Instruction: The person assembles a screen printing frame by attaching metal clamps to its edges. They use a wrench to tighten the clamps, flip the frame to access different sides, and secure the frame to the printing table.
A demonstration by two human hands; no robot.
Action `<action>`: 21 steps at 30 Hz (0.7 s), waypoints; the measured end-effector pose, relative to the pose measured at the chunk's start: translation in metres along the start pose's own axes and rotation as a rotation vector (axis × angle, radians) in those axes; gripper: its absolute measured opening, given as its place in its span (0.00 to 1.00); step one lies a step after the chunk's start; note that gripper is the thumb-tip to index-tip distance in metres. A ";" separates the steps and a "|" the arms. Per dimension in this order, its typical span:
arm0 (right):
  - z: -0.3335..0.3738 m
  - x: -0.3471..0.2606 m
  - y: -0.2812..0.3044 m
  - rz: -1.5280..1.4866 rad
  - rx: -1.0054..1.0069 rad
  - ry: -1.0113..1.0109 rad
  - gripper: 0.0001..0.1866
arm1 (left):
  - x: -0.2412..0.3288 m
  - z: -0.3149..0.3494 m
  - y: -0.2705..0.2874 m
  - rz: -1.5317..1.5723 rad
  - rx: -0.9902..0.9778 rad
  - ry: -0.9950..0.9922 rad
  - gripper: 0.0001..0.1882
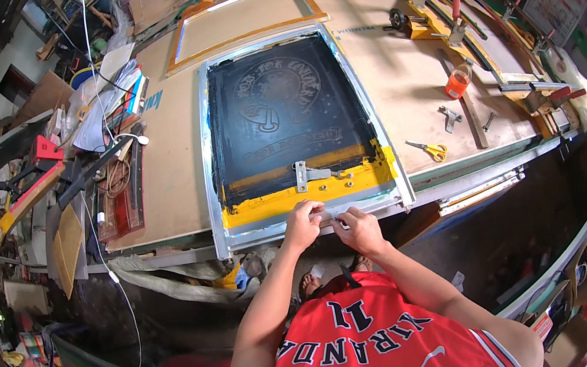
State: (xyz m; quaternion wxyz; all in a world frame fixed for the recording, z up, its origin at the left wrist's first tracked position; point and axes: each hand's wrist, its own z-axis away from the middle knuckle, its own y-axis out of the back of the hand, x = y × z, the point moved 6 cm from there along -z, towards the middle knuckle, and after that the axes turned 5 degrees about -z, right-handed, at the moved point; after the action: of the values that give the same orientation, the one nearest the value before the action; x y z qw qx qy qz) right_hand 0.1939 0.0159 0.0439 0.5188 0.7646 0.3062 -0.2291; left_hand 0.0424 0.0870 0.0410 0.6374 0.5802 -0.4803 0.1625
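Note:
My left hand [304, 225] and my right hand [360, 230] are close together at the near edge of a metal-framed printing screen [211, 187]. The fingers of both are pinched; what lies between them, if anything, is too small to make out. The screen's dark mesh [277, 118] bears a faint round design, with a yellow band [267, 206] across its near end. Just beyond my hands, on that band, lie a small metal bracket [301, 176], a wrench-like metal tool [327, 174] and a few small metal pieces [324, 187].
A wood-edged frame [319, 8] lies behind the screen. To the right are yellow-handled scissors [437, 153], an orange container [457, 84], a metal clamp part [451, 118] and a rack of red-handled clamps [455, 7]. Assorted tools and a red box [45, 148] crowd the left side.

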 end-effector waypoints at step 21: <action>0.024 0.042 0.056 0.360 0.466 -0.353 0.05 | 0.004 0.007 0.002 -0.147 0.041 -0.295 0.18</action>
State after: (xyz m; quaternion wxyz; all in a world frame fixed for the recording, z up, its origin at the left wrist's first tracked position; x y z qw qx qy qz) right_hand 0.2619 -0.0121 0.0440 0.4070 0.8530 0.0113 -0.3265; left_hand 0.0403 0.0800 0.0447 0.5582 0.6442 -0.5214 0.0380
